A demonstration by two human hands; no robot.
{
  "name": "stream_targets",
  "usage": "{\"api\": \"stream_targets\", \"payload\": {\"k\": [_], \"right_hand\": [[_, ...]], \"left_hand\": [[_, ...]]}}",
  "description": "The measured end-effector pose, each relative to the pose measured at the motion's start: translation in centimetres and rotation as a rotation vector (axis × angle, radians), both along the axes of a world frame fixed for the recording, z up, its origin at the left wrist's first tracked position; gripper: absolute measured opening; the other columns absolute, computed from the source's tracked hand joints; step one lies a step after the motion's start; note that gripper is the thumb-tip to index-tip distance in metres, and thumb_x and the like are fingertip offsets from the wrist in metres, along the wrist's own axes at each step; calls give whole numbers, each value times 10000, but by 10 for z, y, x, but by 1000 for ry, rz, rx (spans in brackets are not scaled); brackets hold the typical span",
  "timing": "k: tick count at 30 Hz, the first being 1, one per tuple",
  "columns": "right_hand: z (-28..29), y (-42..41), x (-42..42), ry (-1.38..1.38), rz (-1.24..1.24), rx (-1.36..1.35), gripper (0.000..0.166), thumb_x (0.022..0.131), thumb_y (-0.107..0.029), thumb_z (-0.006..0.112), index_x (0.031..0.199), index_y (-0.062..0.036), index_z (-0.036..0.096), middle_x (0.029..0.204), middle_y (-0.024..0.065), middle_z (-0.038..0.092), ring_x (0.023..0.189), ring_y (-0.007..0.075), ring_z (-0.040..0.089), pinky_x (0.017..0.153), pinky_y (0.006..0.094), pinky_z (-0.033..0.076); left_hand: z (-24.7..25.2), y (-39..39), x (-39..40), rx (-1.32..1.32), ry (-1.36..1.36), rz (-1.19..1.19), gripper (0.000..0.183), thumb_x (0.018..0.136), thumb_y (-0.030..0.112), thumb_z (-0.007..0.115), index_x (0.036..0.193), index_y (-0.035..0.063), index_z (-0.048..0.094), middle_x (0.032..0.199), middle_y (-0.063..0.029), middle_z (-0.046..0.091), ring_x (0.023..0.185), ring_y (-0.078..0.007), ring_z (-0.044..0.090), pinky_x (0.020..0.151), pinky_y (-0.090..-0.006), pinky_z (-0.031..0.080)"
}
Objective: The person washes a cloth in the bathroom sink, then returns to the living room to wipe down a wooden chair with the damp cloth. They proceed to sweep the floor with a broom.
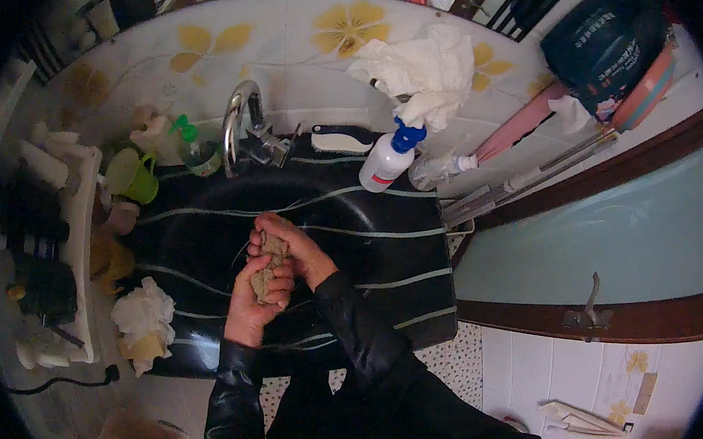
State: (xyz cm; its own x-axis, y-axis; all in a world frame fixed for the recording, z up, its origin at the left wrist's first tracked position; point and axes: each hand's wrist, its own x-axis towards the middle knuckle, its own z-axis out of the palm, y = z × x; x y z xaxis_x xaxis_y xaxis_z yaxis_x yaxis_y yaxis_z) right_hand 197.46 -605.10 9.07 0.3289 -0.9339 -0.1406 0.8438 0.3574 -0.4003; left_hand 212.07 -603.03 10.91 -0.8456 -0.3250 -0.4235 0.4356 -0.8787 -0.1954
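Note:
Both of my hands grip one crumpled grey-brown cloth (273, 261) above a black sink basin with pale wavy stripes (379, 256). My left hand (259, 286) closes around the lower part of the cloth, palm up. Around its upper end my right hand (290, 245) is closed, a little farther from me. A chrome faucet (235, 120) stands behind the basin, beyond my hands. To its right lie a black-and-white brush (342, 140) and a white bottle with a blue cap (387, 160). Whether water is running cannot be told.
At the left stand a green cup (142, 183), a green pump bottle (199, 153) and a white shelf rack (86, 248). Crumpled white material (144, 314) lies on the left counter edge. White cloth (428, 71) hangs on the back wall. A door with a handle (590, 312) is at the right.

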Motion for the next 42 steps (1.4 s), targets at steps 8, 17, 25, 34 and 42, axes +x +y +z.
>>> {"api": "stream_targets", "payload": {"k": [8, 17, 25, 34, 42], "right_hand": [[-25, -20, 24, 681, -24, 116, 146, 972, -195, 580, 946, -63, 522, 723, 32, 537, 621, 145, 538, 554, 304, 467], [-55, -19, 42, 1494, -288, -100, 158, 961, -137, 503, 1049, -11, 543, 842, 206, 638, 741, 335, 631, 652, 450, 491], [-11, -19, 60, 1537, -155, -31, 382, 981, -230, 519, 1256, 35, 517, 1038, 254, 649, 977, 384, 633, 838, 457, 496], [9, -2, -10, 132, 82, -138, 538, 1004, -462, 490, 1377, -75, 508, 1439, 106, 487, 1258, 268, 508, 1017, 402, 431], [14, 4, 9, 417, 82, -170, 248, 988, -235, 539, 1123, -34, 593, 737, 30, 580, 640, 150, 571, 597, 294, 490]], "left_hand": [[-27, -10, 10, -456, -587, -165, 163, 853, 185, 664, 927, 64, 582, 780, -53, 576, 599, -130, 524, 450, -216, 349], [-28, -10, -16, -1053, -1292, -378, 194, 830, 235, 666, 755, 59, 631, 681, -55, 632, 580, -174, 610, 468, -282, 402], [-142, -24, 21, -1659, -1677, -155, 217, 835, 264, 688, 787, 57, 642, 693, -36, 611, 586, -160, 581, 467, -285, 390], [5, -3, 23, -217, -188, -397, 238, 866, 270, 657, 945, 75, 545, 674, 33, 462, 498, -75, 420, 403, -200, 301], [17, 14, 8, -310, -322, -148, 167, 904, 215, 622, 937, 83, 526, 721, 23, 493, 509, -77, 432, 381, -201, 312]]}}
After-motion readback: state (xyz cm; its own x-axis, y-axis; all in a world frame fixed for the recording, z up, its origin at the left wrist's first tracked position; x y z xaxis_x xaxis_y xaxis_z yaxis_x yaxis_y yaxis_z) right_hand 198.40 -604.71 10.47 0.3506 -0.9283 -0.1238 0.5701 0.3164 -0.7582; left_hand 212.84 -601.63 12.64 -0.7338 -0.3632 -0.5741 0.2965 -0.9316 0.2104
